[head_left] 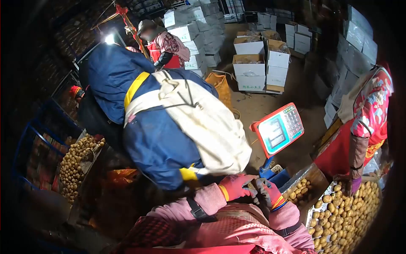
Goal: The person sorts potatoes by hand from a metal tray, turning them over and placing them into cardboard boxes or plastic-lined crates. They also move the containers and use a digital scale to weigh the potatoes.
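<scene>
In front of my chest my two gloved hands meet, fingers bent in toward each other. My left hand (237, 187) wears a pink glove with a yellow cuff, its fingers closed against the fingers of the other. My right hand (270, 194), in a grey and pink glove, is closed too. Anything between the fingertips is too small and dark to name. Just beyond my right hand is an open box of potatoes (301, 190). A scale display (280, 130) with a red frame stands on a blue post past my hands.
A person in a blue and cream jacket (165, 122) bends close in front, at left. Another person's sleeve (359, 148) reaches toward potatoes (344, 216) at right. More potatoes (76, 165) lie at left. White cartons (249, 70) stack behind; a further person (167, 46) stands there.
</scene>
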Demonstrator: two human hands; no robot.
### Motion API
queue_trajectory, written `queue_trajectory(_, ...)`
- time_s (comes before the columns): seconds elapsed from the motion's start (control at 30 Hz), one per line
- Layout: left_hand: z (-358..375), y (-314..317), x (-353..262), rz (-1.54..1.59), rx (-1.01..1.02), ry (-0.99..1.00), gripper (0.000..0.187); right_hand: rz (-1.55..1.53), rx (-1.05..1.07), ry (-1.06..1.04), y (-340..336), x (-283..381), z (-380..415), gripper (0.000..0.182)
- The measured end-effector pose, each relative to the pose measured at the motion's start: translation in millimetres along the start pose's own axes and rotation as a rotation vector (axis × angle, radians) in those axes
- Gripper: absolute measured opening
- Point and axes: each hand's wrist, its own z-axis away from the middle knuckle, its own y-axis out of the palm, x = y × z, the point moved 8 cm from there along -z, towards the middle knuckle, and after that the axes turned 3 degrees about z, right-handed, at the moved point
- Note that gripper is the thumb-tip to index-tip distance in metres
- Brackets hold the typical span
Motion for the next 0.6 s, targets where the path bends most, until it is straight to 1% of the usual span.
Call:
queue_trajectory(0.03, 0, 3, 1, 0.016, 0.066, -0.097, 0.069, 0.051, 0.023, 0.042, 4, 2, 3, 0.029)
queue_trajectory(0.1, 1, 1, -2, 0.025, 0.07, -0.094, 0.069, 0.17, 0.034, 0.14, 9, 0, 5, 0.037)
queue_trajectory(0.17, 3, 4, -3, 0.091, 0.064, -0.106, 0.069, 0.209, 0.02, 0.137, 10, 2, 7, 0.037)
queue_trajectory(0.23, 2, 13, -3, 0.073, 0.05, -0.11, 0.069, 0.246, 0.007, 0.132, 3, -2, 8, 0.038)
queue_trajectory(0.3, 2, 13, -7, 0.057, 0.04, -0.115, 0.069, 0.287, 0.0, 0.005, 1, 1, 4, 0.04)
queue_trajectory(0.33, 3, 12, -11, 0.094, 0.068, -0.14, 0.069, 0.287, 0.003, 0.007, 2, 3, 6, 0.04)
queue_trajectory(0.4, 3, 16, -12, 0.13, 0.096, -0.165, 0.069, 0.278, -0.061, 0.074, 2, 2, 12, 0.041)
queue_trajectory(0.47, 1, 19, -14, 0.0, 0.067, -0.086, 0.069, 0.229, -0.065, 0.094, -1, -3, 14, 0.042)
queue_trajectory(0.53, 1, 22, -17, -0.005, 0.052, -0.091, 0.069, 0.178, -0.069, 0.112, -3, -5, 16, 0.043)
queue_trajectory(0.6, 0, 21, -23, -0.011, 0.038, -0.093, 0.069, 0.213, -0.159, 0.091, -11, 1, 20, 0.047)
